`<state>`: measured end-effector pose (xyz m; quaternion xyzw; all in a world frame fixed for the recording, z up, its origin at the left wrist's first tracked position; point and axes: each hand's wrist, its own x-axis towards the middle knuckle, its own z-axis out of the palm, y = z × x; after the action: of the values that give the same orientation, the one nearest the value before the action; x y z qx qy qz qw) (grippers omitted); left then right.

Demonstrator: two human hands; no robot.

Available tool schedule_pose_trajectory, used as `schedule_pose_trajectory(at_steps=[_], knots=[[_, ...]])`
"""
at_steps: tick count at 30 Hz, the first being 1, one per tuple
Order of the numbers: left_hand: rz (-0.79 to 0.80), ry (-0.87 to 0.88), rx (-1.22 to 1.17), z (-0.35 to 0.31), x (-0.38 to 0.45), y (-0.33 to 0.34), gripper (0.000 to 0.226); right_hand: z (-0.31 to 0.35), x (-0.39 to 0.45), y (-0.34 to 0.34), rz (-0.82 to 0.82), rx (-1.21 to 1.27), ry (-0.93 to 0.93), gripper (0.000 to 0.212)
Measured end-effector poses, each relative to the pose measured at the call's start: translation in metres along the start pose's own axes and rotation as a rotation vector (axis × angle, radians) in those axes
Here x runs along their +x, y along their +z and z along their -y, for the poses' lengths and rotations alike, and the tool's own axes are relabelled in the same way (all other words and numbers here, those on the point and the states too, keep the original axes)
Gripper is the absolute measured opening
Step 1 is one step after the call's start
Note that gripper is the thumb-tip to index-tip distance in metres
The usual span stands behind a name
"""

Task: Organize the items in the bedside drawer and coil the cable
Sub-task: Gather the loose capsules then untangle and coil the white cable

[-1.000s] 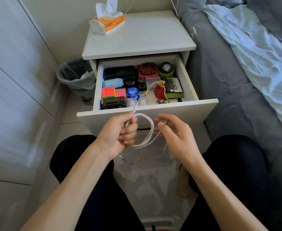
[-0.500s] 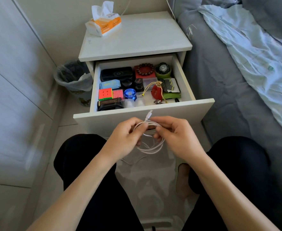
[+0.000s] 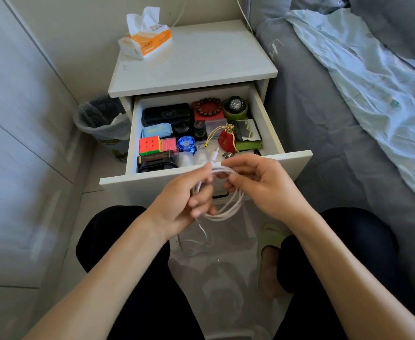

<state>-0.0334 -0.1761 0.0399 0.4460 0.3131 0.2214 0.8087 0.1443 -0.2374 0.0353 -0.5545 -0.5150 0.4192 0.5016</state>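
While the bedside drawer point(image 3: 270, 123) stands pulled open, left hand point(image 3: 182, 204) and right hand point(image 3: 262, 185) both pinch the looped white cable point(image 3: 228, 212) just before its front panel, one plug end pointing up.

Two hands hide much of a white cable point(image 3: 228, 212): the left hand point(image 3: 184, 204) covers the left side of its loops, and the right hand point(image 3: 257, 185) covers the stretch near the plug. The loose tail below blurs into the pale floor, its end too faint to trace. The drawer point(image 3: 201, 176) front wall conceals the lower parts of the nearest items, and small objects beside the red charm point(image 3: 226, 141) are too small to identify. The bed point(image 3: 324, 133) is cut off at the right edge, both forearms at the bottom. Print on the tissue pack point(image 3: 147, 40) is illegible.
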Motion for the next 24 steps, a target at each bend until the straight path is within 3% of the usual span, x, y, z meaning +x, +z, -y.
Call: schedule_pose_trajectory(at_steps=[4, 9, 12, 16, 20, 24], knots=[[-0.145, 0.126, -0.367, -0.004, 0.012, -0.001, 0.037, -0.023, -0.004, 0.024, -0.099, 0.288, 0.249, 0.027], [-0.248, 0.243, -0.500, -0.002, 0.015, -0.005, 0.038, -0.039, -0.021, 0.054, 0.256, 0.082, 0.346, 0.026], [-0.268, 0.236, -0.478, -0.003, 0.012, -0.010, 0.037, -0.039, -0.019, 0.056, 0.335, -0.077, 0.257, 0.019], [-0.306, 0.192, -0.410, -0.005, 0.007, -0.017, 0.035, -0.041, -0.014, 0.045, 0.155, -0.441, 0.169, 0.010], [-0.301, 0.164, -0.445, -0.002, -0.002, -0.020, 0.029, -0.031, -0.025, 0.034, 0.089, -0.147, 0.375, 0.016], [-0.236, 0.114, -0.496, 0.012, -0.011, -0.011, 0.026, -0.031, -0.045, 0.048, -0.300, -0.099, 0.181, 0.007]])
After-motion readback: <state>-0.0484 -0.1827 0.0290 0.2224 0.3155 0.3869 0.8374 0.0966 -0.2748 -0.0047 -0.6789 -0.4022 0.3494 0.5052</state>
